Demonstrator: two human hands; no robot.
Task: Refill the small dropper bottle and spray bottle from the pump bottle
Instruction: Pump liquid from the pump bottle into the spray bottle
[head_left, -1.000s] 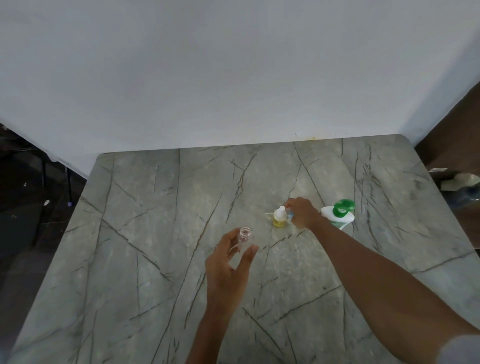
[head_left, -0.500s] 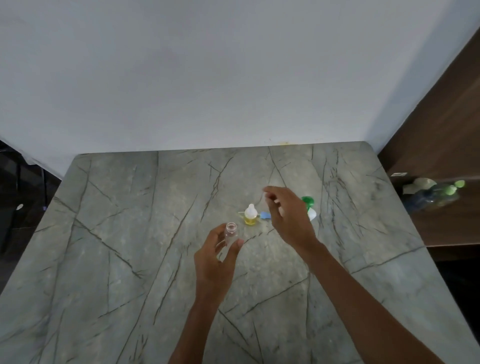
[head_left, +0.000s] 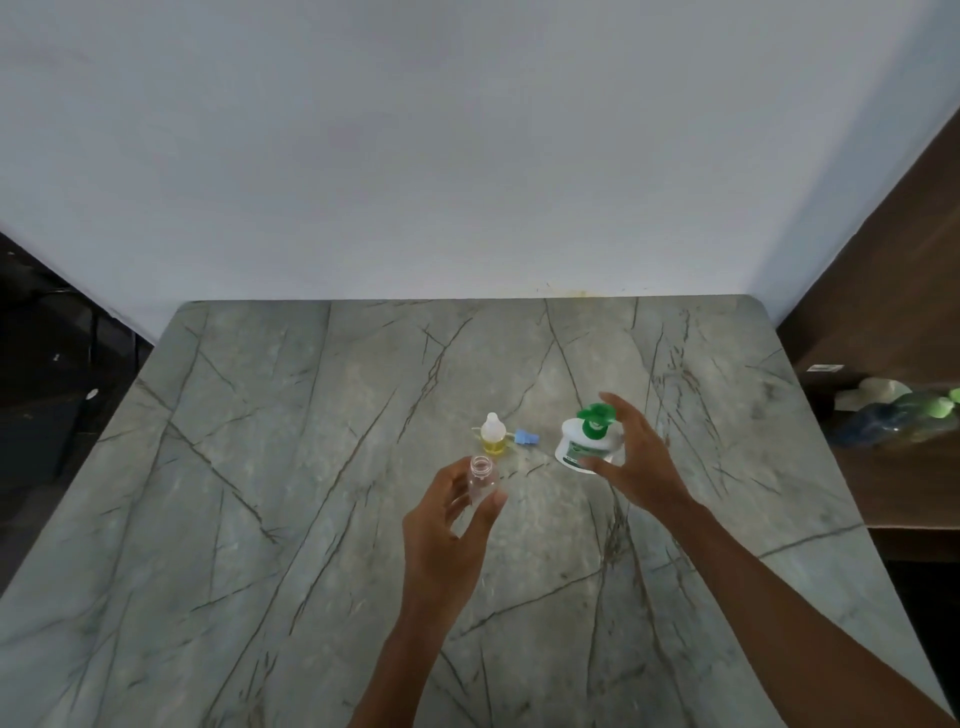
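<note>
My left hand (head_left: 447, 525) holds a small clear bottle (head_left: 482, 480) upright just above the marble table (head_left: 260, 493); its neck is uncapped. Just beyond it stands the dropper bottle (head_left: 492, 440), with yellow liquid and a white tip. A blue cap (head_left: 525, 438) lies on the table beside it. The white pump bottle (head_left: 582, 441) with a green pump head stands to the right. My right hand (head_left: 639, 457) is spread around its right side, with the thumb at the base and the fingers by the pump head. It does not grip the bottle.
A white wall rises right behind the table's far edge. To the right, a dark wooden shelf (head_left: 883, 467) carries several plastic bottles (head_left: 898, 415). Dark floor drops off past the table's left edge.
My right hand left the dropper bottle, leaving the blue cap on the table, and swung right to the pump bottle. My left hand kept hold of the clear bottle.
</note>
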